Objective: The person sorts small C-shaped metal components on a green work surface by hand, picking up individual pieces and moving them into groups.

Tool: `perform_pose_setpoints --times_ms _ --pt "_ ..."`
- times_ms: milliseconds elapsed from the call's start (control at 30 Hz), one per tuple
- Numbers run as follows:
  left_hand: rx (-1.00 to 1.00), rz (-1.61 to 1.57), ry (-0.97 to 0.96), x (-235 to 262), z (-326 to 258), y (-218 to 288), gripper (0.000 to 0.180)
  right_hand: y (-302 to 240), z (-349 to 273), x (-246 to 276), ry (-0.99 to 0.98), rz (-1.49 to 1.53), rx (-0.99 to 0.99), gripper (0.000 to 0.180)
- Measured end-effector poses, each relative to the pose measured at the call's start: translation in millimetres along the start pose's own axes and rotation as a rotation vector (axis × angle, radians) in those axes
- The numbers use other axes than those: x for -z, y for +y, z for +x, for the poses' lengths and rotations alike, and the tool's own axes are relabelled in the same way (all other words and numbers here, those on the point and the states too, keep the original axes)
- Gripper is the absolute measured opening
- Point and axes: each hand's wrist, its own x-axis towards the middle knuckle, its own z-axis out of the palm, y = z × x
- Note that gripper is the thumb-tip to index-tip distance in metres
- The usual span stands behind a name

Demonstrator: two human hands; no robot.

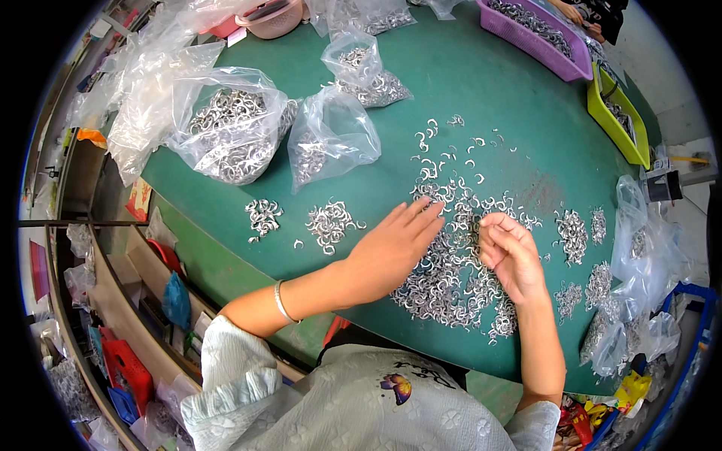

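A wide pile of small silver C-shaped metal pieces [444,289] lies on the green table in front of me. My left hand [398,244] rests palm down at the pile's left side, fingers stretched out over the pieces. At the pile's right side, my right hand [515,255] is turned partly palm up with its fingers curled in towards the thumb. Whatever those fingers may hold is hidden or too small to name. Two smaller heaps, one a cluster of curved pieces [331,225] and the other a little heap [263,216], sit left of my left hand.
Clear plastic bags of metal pieces [233,135] stand at the far left. A purple basket [538,37] and a yellow-green basket [618,116] line the far right. Several small heaps [573,237] and plastic bags [632,323] lie along the right edge of the green table [444,83].
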Motion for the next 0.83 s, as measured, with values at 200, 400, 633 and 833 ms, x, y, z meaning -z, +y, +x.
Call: perform_pose_setpoints --times_ms 200,400,633,833 --pt "-0.079 0.005 -0.227 -6.3 -25.4 28.3 0.051 5.2 -7.2 -25.4 0.052 -1.267 0.551 0.017" --pt "-0.132 -0.337 -0.246 7.8 -45.1 28.7 0.043 6.0 -27.3 -3.8 -0.036 -1.283 0.444 0.013" --pt "0.073 -0.182 0.056 4.4 -14.0 16.5 0.03 0.0 -16.2 -18.2 0.027 -1.272 0.374 0.02" --pt "-0.02 -0.137 -0.054 -5.2 -25.7 24.3 0.033 15.7 -21.7 -8.5 -0.106 -1.422 0.526 0.02"
